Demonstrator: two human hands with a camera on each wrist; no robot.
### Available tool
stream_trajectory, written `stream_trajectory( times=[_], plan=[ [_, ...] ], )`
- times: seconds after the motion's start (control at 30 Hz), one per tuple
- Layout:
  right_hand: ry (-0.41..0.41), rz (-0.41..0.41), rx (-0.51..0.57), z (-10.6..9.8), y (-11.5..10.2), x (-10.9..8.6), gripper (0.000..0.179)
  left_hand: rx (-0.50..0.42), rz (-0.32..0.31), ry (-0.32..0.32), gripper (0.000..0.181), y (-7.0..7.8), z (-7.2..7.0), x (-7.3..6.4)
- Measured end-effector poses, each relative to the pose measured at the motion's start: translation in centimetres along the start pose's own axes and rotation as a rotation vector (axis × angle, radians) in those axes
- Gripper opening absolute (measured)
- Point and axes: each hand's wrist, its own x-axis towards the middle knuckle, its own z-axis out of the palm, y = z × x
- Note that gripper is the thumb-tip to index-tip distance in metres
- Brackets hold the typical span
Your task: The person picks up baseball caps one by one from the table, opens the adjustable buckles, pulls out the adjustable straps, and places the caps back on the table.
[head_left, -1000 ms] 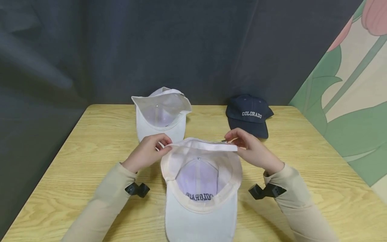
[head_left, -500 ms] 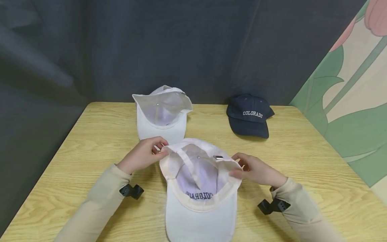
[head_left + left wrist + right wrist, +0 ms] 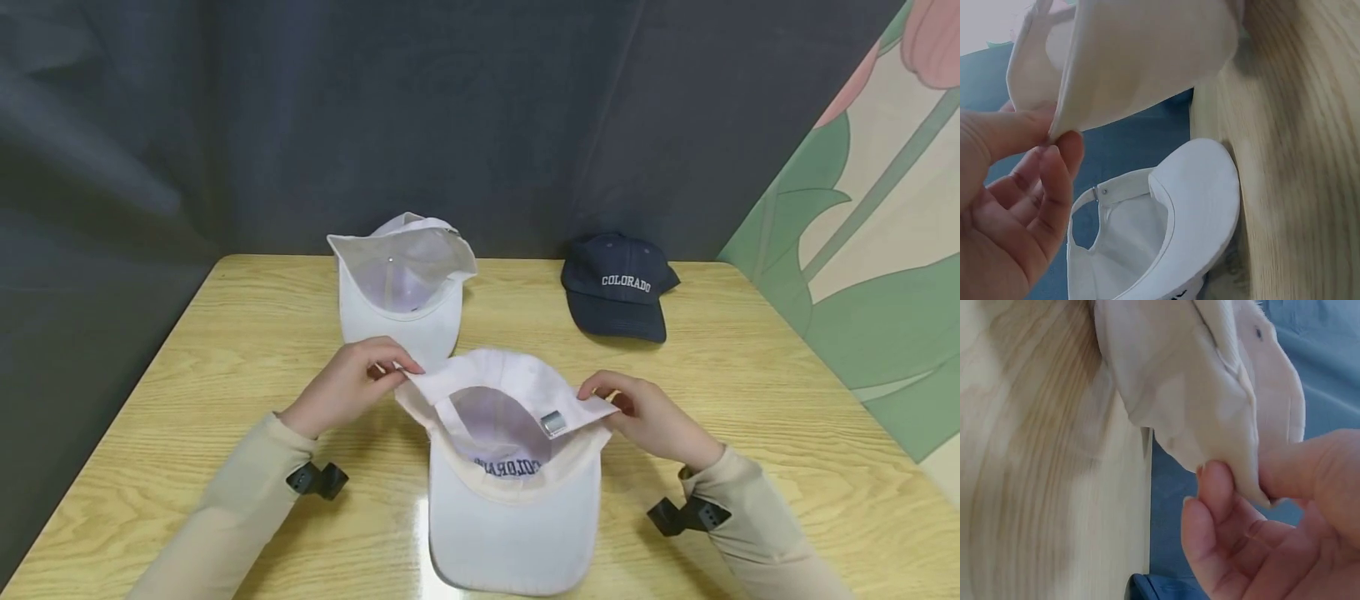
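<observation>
A white baseball cap (image 3: 517,533) lies in front of me with its brim toward me and its inside showing; dark lettering reads mirrored within. My left hand (image 3: 348,383) pinches the left side of its back edge between thumb and fingers. At the opposite side, the right hand (image 3: 648,417) pinches the back edge near the metal buckle (image 3: 553,423). The loose strap (image 3: 453,425) hangs inside the back opening, out of the buckle. In the left wrist view, thumb and forefinger press the fabric (image 3: 1135,62); the right wrist view shows a similar pinch on the cloth (image 3: 1210,406).
A second white cap (image 3: 401,292) sits at the back left, inside facing me, its brim close to my left hand. At the back right rests a navy cap (image 3: 618,287) lettered COLORADO. All are on a wooden table (image 3: 247,350) before a dark curtain (image 3: 420,117).
The strap, stretched across toward my right hand a second ago, has dropped into the cap. My right hand has moved down to the back edge. The back edge is now folded toward me.
</observation>
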Motion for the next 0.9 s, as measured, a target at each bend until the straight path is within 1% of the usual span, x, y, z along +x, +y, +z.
stream_trajectory(
  times=[0.07, 0.13, 0.23, 0.3, 0.37, 0.43, 0.5, 0.53, 0.6, 0.67, 0.73, 0.8, 0.9],
  plan=[
    [0.011, 0.006, -0.008, 0.0, 0.1, -0.1, 0.039, 0.002, 0.025, -0.016, 0.017, -0.1, 0.0, -0.1],
    [0.012, 0.017, -0.012, 0.0, 0.2, -0.2, 0.039, 0.01, 0.034, -0.045, 0.019, -0.3, 0.0, -0.2],
    [0.0, 0.017, -0.007, -0.1, 0.5, -0.3, 0.033, 0.024, 0.017, -0.118, 0.022, -0.7, 0.1, -0.4],
    [-0.035, 0.015, 0.01, -0.2, 0.7, -0.4, 0.027, 0.03, 0.009, -0.187, 0.022, -1.0, 0.2, -0.7],
    [-0.094, 0.029, 0.032, -0.4, 0.9, -0.5, 0.026, 0.041, 0.008, -0.265, 0.02, -1.2, 0.4, -0.9],
    [-0.163, 0.08, 0.066, -0.6, 1.0, -0.7, 0.033, 0.06, 0.016, -0.324, 0.021, -1.3, 0.5, -1.1],
    [-0.226, 0.141, 0.1, -1.0, 0.9, -0.9, 0.041, 0.078, 0.027, -0.355, 0.023, -1.5, 0.6, -1.3],
    [-0.253, 0.175, 0.119, -1.2, 0.8, -1.0, 0.043, 0.09, 0.021, -0.361, 0.024, -1.5, 0.6, -1.3],
    [-0.3, 0.209, 0.149, -1.5, 0.8, -1.2, 0.037, 0.098, 0.006, -0.356, 0.027, -1.4, 0.7, -1.3],
    [-0.349, 0.21, 0.18, -1.5, 0.9, -1.3, 0.028, 0.095, -0.009, -0.341, 0.029, -1.4, 0.7, -1.2],
    [-0.388, 0.206, 0.215, -1.1, 1.0, -1.4, 0.023, 0.096, -0.023, -0.315, 0.029, -1.1, 0.6, -1.0],
    [-0.403, 0.217, 0.248, -0.5, 1.0, -1.3, 0.022, 0.099, -0.014, -0.273, 0.026, -0.6, 0.7, -0.9],
    [-0.372, 0.252, 0.305, 0.2, 0.8, -1.0, 0.024, 0.094, 0.02, -0.21, 0.02, 0.5, 0.9, -0.6]
  ],
)
